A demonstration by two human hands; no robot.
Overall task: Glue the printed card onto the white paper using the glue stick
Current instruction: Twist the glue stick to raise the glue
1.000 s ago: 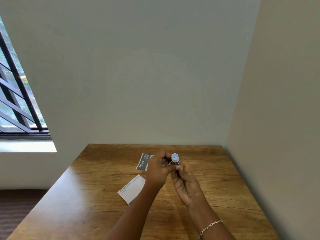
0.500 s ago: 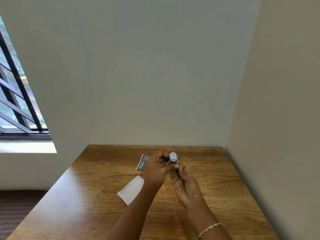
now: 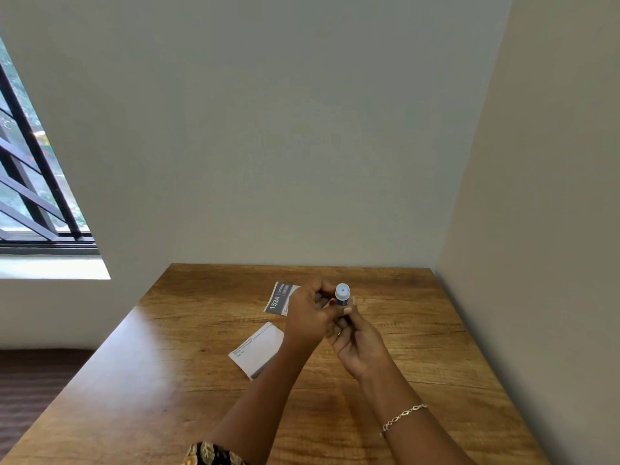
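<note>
Both hands are meeting on the glue stick [image 3: 342, 294], holding it upright above the wooden table [image 3: 419, 333]: the right hand [image 3: 360, 345] is gripping its barrel, the left hand [image 3: 310, 312] is pinching near the capped top. She seems to be uncapping it. The printed card [image 3: 277, 298] and white paper [image 3: 258, 351] are lying apart beneath, unglued; next comes pulling the cap free.

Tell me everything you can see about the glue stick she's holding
The glue stick is a small cylinder with a dark blue body and a pale, whitish-blue round end facing the camera. It looks like plastic. It is held up above the wooden table, roughly upright and tilted toward the camera, pinched between both hands: the left hand at its side, the right hand gripping from below. Fingers hide most of the body. Whether the cap is on cannot be told.
</note>
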